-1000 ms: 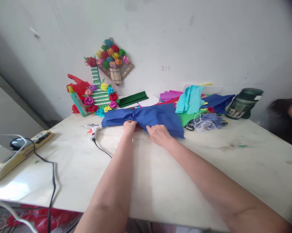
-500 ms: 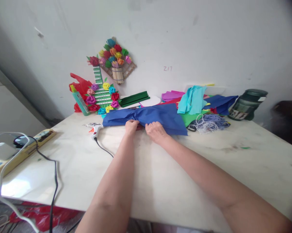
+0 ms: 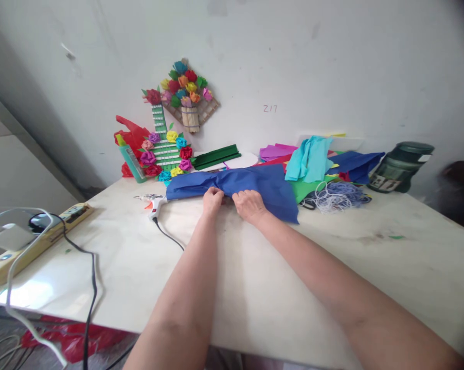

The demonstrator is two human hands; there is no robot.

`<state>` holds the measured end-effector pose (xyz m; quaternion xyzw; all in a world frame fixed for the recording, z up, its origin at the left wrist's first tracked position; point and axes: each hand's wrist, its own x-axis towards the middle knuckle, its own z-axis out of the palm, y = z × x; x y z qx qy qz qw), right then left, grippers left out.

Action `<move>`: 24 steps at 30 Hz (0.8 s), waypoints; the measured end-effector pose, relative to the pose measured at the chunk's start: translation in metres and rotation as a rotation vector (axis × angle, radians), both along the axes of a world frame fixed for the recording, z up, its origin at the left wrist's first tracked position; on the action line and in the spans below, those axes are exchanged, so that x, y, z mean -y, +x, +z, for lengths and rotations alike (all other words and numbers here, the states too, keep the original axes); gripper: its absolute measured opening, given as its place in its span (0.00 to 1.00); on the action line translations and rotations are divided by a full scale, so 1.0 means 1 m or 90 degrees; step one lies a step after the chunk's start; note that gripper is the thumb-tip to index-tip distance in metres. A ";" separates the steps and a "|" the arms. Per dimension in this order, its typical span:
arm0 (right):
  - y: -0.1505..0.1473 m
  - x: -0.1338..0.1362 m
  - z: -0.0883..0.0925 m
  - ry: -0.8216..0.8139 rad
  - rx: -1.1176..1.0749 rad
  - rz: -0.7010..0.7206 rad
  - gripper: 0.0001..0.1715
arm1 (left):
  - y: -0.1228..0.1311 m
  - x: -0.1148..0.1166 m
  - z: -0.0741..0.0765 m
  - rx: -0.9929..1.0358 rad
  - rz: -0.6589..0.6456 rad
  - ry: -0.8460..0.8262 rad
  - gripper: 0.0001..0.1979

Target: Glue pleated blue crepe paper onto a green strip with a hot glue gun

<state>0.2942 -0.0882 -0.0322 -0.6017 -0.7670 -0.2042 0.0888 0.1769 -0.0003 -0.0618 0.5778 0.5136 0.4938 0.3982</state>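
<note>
A wide dark blue sheet (image 3: 270, 187), crepe paper or thin fabric, lies creased across the back of the table. My left hand (image 3: 213, 199) is closed on its near edge around the middle, where the sheet is gathered. Just right of it, my right hand (image 3: 249, 204) grips the same edge with curled fingers. What lies under the sheet between my hands is hidden. A white glue gun (image 3: 155, 208) with an orange trigger rests at the sheet's left end, its black cord running toward me.
Behind stand a flower-trimmed guitar craft (image 3: 166, 146), a green glue bottle (image 3: 131, 159) and dark green folded paper (image 3: 217, 156). Rightward are turquoise paper (image 3: 309, 158), a purple-white yarn bundle (image 3: 342, 195) and a dark jar (image 3: 402, 167). A yellow power strip (image 3: 39, 241) with cables lies left.
The right part of the blue sheet has shifted slightly, its near corner hanging lower toward me. Both hands keep their hold, and the whole view has moved a little.
</note>
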 end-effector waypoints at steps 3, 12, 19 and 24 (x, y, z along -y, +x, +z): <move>-0.001 -0.002 -0.001 0.003 -0.017 -0.010 0.15 | -0.001 0.005 -0.001 -0.160 0.033 0.105 0.06; -0.006 -0.001 0.009 -0.013 -0.083 -0.086 0.15 | 0.004 0.011 -0.002 -0.302 0.076 0.218 0.15; -0.008 -0.002 0.013 -0.012 -0.135 -0.120 0.15 | 0.005 0.018 0.002 -0.356 0.083 0.247 0.12; -0.005 -0.004 0.012 -0.009 -0.169 -0.137 0.17 | 0.002 0.022 0.005 -0.415 0.098 0.271 0.09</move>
